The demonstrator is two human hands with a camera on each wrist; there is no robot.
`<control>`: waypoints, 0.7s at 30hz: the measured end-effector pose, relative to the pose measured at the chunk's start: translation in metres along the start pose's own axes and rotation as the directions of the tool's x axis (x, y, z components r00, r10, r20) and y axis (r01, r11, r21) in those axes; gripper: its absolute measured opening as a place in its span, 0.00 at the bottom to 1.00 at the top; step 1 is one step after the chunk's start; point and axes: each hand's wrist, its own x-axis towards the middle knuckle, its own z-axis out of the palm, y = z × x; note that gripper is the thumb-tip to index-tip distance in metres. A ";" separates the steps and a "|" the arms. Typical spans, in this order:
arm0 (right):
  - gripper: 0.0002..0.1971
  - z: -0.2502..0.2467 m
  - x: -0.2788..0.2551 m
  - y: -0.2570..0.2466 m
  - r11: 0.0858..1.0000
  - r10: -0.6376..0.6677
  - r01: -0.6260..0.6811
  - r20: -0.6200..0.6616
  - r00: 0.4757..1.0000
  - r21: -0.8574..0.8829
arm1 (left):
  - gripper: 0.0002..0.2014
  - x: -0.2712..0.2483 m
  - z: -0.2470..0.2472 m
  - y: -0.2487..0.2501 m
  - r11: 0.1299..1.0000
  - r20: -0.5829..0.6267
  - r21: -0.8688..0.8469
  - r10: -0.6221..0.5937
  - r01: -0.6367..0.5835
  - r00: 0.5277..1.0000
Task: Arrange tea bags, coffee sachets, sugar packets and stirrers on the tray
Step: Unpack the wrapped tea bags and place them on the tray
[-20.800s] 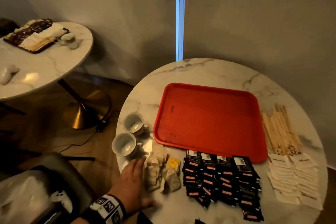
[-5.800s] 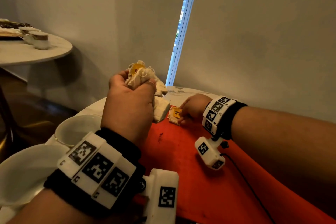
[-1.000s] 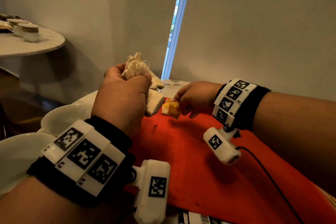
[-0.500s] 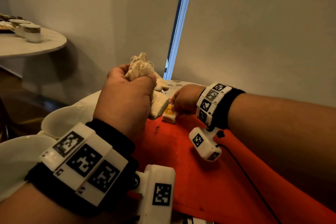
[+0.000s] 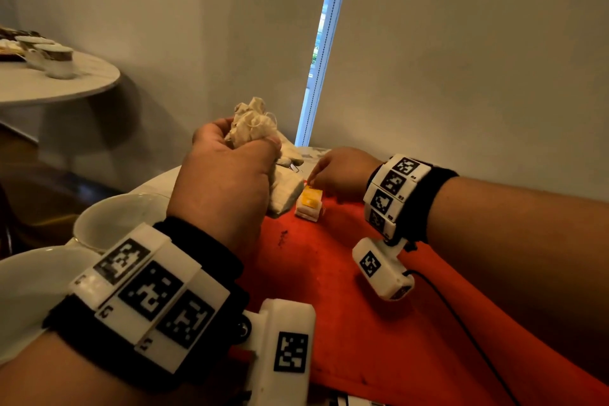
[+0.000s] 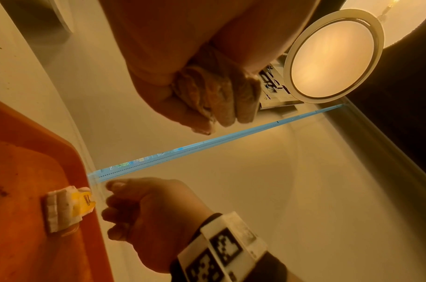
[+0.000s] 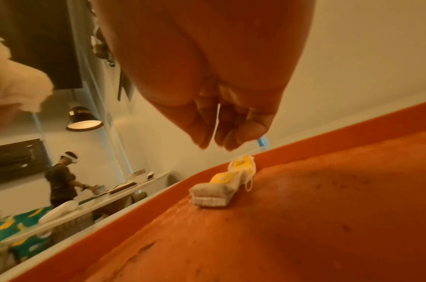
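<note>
Left hand (image 5: 227, 171) raised above the near-left part of the red tray (image 5: 346, 306), fist curled round a crumpled bunch of tea bags (image 5: 252, 123), one bag hanging loose below the knuckles. Right hand (image 5: 342, 170) low at the tray's far left corner, fingertips (image 7: 227, 141) drawn together just above a small stack of tea bags (image 5: 308, 206) with yellow tags, apparently pinching a thin white thread; whether that thread belongs to the top bag, impossible to tell. Stack lying on the tray floor close to the rim, tags uppermost. Two white cups (image 5: 115, 221) on the tabletop just left of the tray. Coffee sachets, sugar packets and stirrers largely out of sight; only the tea bags under way, so probably early in the job. Likely trouble: a thread caught in the right fingers dragging the top bag off and spoiling the stack on withdrawal. Also possible: the dangling bag slipping from the left fist onto the tabletop or into a cup, given the loose, bunched hold. Tangled strings inside the bunch likely to bring several bags out at once. Thin paper bags, easily torn by a hard tug.
</note>
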 end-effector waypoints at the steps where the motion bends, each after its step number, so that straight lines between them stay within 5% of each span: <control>1: 0.10 0.001 -0.006 -0.004 0.997 -0.059 0.060 0.026 0.998 -0.046 | 0.33 0.000 0.000 0.000 1.000 -0.001 -0.004 -0.005 0.005 1.000; 5: 0.14 0.018 -0.023 -0.015 0.912 -0.188 0.254 0.221 0.957 -0.323 | 0.33 -0.004 0.000 0.003 0.999 0.010 0.042 0.015 -0.015 1.000; 9: 0.21 0.032 -0.024 -0.014 0.857 -0.119 0.293 0.392 0.912 -0.424 | 0.32 -0.008 -0.001 0.005 0.998 0.030 0.065 0.015 -0.017 0.999; 18: 0.19 0.030 -0.027 -0.015 0.884 -0.104 0.238 0.328 0.939 -0.402 | 0.30 -0.009 0.002 0.006 1.000 0.041 0.020 0.006 -0.006 0.999; 21: 0.15 0.010 -0.032 -0.011 0.939 -0.173 0.220 0.189 0.967 -0.265 | 0.20 -0.011 0.002 0.007 1.000 0.088 -0.022 -0.008 0.010 0.996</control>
